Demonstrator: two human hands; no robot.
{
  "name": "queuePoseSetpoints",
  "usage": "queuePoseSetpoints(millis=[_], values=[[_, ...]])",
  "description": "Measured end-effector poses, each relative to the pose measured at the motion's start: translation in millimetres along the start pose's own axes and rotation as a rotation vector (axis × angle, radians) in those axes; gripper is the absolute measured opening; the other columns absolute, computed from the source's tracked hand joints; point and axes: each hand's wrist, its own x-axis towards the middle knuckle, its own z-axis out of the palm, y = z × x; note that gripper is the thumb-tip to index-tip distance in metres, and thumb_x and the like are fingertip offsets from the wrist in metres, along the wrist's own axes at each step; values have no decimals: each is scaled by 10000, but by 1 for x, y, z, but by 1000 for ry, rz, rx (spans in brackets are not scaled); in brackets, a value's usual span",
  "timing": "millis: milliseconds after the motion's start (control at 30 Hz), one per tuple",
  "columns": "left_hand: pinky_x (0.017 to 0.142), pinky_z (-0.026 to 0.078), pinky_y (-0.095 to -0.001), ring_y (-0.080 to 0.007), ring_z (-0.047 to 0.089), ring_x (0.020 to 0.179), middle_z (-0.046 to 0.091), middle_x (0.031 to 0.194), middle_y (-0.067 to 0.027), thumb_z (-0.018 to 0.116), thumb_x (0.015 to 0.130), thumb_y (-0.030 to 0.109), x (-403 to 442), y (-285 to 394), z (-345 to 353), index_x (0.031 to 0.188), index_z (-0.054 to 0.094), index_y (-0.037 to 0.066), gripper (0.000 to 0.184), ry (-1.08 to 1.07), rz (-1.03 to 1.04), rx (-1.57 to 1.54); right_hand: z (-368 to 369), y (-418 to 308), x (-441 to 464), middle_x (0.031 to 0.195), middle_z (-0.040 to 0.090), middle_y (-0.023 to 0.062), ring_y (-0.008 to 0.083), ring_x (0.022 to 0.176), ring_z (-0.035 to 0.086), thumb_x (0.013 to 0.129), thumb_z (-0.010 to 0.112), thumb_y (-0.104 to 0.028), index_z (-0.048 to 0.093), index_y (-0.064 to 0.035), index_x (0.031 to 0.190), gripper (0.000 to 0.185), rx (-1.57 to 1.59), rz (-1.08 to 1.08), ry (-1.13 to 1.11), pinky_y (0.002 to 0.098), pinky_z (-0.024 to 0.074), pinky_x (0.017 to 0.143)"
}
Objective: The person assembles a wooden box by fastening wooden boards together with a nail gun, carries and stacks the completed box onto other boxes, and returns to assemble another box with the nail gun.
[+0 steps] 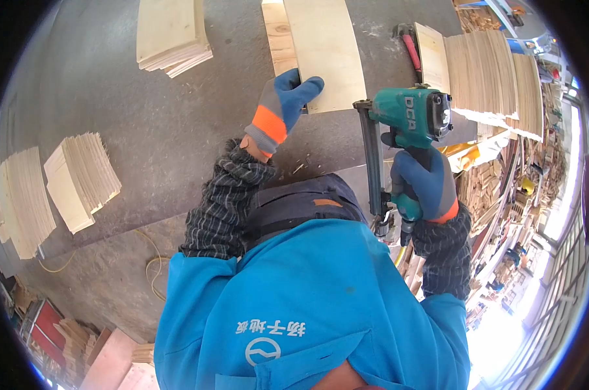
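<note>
My left hand (280, 107), in a blue and grey glove with an orange band, grips the near left corner of a pale wooden board (330, 55). Partly under that board lies another wooden board (278, 36) with a knotty grain. Gloved the same way, my right hand (428, 182) is wrapped around the handle of a green nail gun (405, 117) marked DCA. The gun's nose is close to the near right corner of the pale board; whether they touch I cannot tell. Its long magazine points back toward my body.
Stacks of thin wooden boards stand at the back left (171, 32), far left (83, 179) and right (483, 71) of the dark table (164, 130). A red-handled hammer (410, 51) lies by the right stack. A yellow hose (156, 266) hangs at lower left. Wood scraps (486, 188) are heaped at right.
</note>
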Motion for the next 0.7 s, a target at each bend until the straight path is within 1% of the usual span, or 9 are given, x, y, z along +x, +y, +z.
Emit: queuePoseSetpoints(millis=[233, 333, 433, 500, 533, 633, 700], values=[[623, 517, -262, -101, 625, 712, 754, 918, -59, 734, 975, 358, -3, 2, 2, 1200, 749, -5, 427, 15, -9, 9, 2, 5, 4, 804, 651, 23, 83, 622, 591, 970, 661, -140, 684, 20, 1280, 350, 25, -6, 2, 255, 482, 550], [620, 519, -261, -101, 625, 710, 751, 913, -59, 733, 977, 353, -5, 9, 2, 1202, 748, -4, 423, 18, -25, 31, 6, 3, 4, 711, 592, 16, 92, 587, 552, 933, 621, -238, 650, 45, 1346, 501, -56, 2, 24, 244, 440, 554], [616, 519, -261, -102, 625, 704, 749, 911, -59, 730, 979, 349, -5, 9, 4, 1208, 746, -8, 425, 20, -22, 6, 4, 7, 5, 712, 594, 18, 90, 583, 549, 932, 624, -236, 656, 41, 1336, 491, -62, -2, 16, 242, 436, 553], [611, 518, -262, -102, 624, 699, 747, 909, -56, 727, 979, 343, -1, 1, 6, 1213, 746, -10, 424, 17, 5, -72, -1, 6, 4, 762, 632, 18, 81, 606, 575, 957, 653, -184, 682, 24, 1283, 388, -10, -14, 1, 246, 453, 551], [612, 518, -263, -100, 623, 701, 747, 914, -55, 725, 978, 337, 0, -1, 5, 1216, 744, -11, 422, 10, -6, -40, -3, 5, 4, 787, 651, 19, 77, 618, 587, 969, 668, -157, 695, 16, 1256, 336, 16, -20, -9, 248, 462, 551], [616, 517, -263, -93, 620, 708, 747, 928, -51, 718, 977, 319, 1, -1, 0, 1224, 738, -15, 416, 3, -32, 35, -14, 10, -2, 774, 656, 20, 71, 616, 579, 961, 684, -180, 705, 14, 1197, 306, 33, -50, 67, 249, 449, 551], [621, 515, -263, -87, 616, 714, 746, 939, -47, 714, 975, 310, 0, 2, 1, 1224, 734, -20, 414, 5, -45, 55, -25, 20, 2, 767, 662, 23, 71, 614, 577, 954, 696, -194, 706, 13, 1147, 283, -50, -33, 152, 251, 452, 556]])
